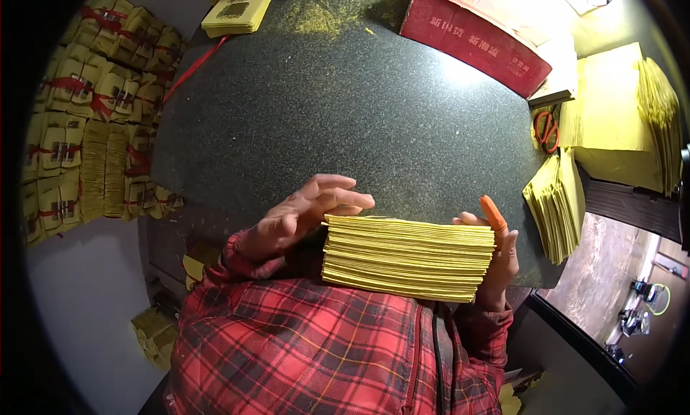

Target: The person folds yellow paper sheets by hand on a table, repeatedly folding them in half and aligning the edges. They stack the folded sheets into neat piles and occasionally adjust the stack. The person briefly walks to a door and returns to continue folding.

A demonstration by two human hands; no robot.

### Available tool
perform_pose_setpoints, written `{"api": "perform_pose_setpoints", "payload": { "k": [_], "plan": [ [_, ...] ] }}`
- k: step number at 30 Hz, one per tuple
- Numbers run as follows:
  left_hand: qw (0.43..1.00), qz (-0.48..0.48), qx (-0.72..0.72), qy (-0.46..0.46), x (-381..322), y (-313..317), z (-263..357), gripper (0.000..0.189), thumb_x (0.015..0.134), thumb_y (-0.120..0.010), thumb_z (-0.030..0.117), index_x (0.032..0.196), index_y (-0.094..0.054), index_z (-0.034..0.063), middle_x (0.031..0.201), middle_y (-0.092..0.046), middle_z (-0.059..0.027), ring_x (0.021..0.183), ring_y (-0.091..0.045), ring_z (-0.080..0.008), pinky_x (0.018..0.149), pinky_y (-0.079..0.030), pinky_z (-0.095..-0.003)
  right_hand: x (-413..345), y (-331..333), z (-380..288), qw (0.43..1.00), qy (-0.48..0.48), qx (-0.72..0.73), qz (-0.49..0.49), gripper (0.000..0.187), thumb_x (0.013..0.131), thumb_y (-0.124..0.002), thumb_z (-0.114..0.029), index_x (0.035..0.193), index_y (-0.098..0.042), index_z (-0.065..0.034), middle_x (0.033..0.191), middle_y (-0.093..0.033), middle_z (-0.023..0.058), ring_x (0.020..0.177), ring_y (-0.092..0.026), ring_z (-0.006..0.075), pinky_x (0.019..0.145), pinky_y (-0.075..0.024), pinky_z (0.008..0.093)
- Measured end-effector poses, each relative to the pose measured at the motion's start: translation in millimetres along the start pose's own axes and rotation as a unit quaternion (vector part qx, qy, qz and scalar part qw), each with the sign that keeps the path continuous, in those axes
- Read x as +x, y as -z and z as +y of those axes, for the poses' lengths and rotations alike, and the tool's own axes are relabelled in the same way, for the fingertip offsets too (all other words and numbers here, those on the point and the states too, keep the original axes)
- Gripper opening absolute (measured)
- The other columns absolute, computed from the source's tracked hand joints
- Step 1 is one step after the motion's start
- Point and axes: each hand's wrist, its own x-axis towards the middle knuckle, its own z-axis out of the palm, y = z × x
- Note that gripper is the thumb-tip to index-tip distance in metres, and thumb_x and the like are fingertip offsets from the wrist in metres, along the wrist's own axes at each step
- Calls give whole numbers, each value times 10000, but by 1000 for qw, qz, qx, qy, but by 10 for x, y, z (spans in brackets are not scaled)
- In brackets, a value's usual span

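Note:
A thick stack of folded yellow paper (407, 258) stands close against the front of my red plaid shirt (323, 345), its layered edges facing up at me. My left hand (307, 215) hovers by the stack's left end with fingers spread and nothing in them. At the right end, my right hand (501, 253) rests beside the paper, apparently touching it. An orange finger cot (492, 213) covers one of its fingers, which points up, and another fingertip shows just behind the stack's far edge. The stack hides part of this hand.
A dark speckled table (345, 113) spreads ahead, with a red cardboard box (474, 43) at its far right. Orange-handled scissors (546, 132) and a yellow paper bundle (555, 205) lie along the right edge. Yellow bundles tied with red ribbon (102, 102) are piled at left.

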Motion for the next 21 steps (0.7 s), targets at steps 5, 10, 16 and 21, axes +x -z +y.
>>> {"api": "perform_pose_setpoints", "payload": {
  "k": [5,10,16,21],
  "plan": [
    [997,62,43,-10,194,-207,-167,932,985,-337,814,1545,-310,69,1487,-525,-233,1445,-477,-334,1219,-388,-521,-26,-264,10,975,26,-207,69,793,1112,-403,-583,1506,-490,99,1303,-689,282,1163,-699,303,1000,-570,415],
    [995,83,49,-11,209,-276,-196,928,997,-297,807,1546,-279,59,1452,-556,-232,1396,-529,-325,1205,-397,-516,-95,-351,-86,967,47,-238,79,684,1126,-458,-465,1498,-505,107,1302,-704,240,1120,-708,252,999,-564,364],
    [994,72,80,22,243,-309,-154,1023,968,-312,852,1573,-264,29,1438,-598,-242,1402,-534,-315,1182,-413,-468,-137,-340,-51,969,109,-213,62,583,1113,-545,-326,1515,-495,93,1306,-709,222,1108,-710,238,989,-568,368],
    [994,93,50,23,237,-360,-37,926,1020,-301,778,1558,-296,24,1419,-619,-267,1383,-566,-339,1180,-439,-484,-41,-316,-89,970,117,-213,29,621,1097,-587,-345,1544,-470,70,1359,-690,194,1139,-695,224,995,-562,368]
  ]
}}
